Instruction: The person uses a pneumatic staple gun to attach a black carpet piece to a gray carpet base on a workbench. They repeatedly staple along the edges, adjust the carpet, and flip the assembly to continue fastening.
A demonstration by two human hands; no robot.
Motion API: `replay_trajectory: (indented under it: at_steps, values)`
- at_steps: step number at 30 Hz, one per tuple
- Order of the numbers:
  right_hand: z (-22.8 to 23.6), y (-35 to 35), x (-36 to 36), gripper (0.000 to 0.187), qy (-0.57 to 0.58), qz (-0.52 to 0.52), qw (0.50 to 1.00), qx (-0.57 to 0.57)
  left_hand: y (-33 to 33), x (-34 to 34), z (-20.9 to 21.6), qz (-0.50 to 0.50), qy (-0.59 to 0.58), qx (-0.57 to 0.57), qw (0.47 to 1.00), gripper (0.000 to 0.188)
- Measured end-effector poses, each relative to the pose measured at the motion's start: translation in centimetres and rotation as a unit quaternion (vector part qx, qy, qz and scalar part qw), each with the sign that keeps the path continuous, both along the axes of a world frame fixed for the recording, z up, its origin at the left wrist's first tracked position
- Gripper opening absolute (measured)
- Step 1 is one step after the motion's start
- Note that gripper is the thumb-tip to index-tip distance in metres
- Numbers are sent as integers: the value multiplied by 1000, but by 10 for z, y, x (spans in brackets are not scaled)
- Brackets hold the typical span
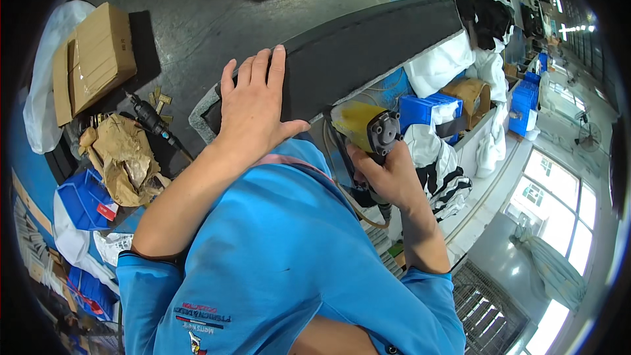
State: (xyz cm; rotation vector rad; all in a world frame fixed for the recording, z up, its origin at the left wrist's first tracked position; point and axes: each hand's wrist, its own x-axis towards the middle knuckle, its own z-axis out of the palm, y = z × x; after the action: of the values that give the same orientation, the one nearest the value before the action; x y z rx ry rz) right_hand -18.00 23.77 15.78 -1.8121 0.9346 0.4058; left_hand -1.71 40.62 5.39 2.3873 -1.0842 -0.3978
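Both hands are busy at the near edge of the tabletop (197, 36), and here is the long black padded panel (374, 56), running from in front of the person away to the upper right. The left hand (253, 105) lies palm down across the panel's near left part, fingers stretched out and slightly apart, thumb pointing off to the right, pressing on the dark cover rather than gripping it. Grey padding shows at the panel's left end, just beside that hand.

Over on the right, the right hand (392, 174) has its fingers wrapped around the grip of a yellow-and-black pneumatic staple gun (355, 121)! The tool's front sits right by the panel's near edge; whether it touches, I cannot tell.

Left along the tabletop, a black power screwdriver (151, 117) lies near a few brass-coloured metal pieces (160, 100), with crumpled brown paper (125, 161) close by and a taped cardboard box (98, 59) farther up. Beyond the panel on the right, white wrapping (442, 64) bunches against its far edge, near a blue bin (417, 112) and a brown carton (470, 94).
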Motion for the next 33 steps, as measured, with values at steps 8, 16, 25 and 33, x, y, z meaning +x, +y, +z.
replay_trajectory:
  at_steps: [8,16,25,33]
  values:
    - [10,19,7,21,24,-1,1000,14,46,30,4,-75,115,-30,990,111]
    - [5,34,3,19,-1,18,1000,-3,48,26,0,-60,125,-47,989,111]
    - [23,32,-1,23,13,-44,998,36,52,27,-7,-43,125,-53,990,114]
    - [10,-28,-39,17,-48,-92,989,-107,43,-8,22,-19,-94,-44,994,121]
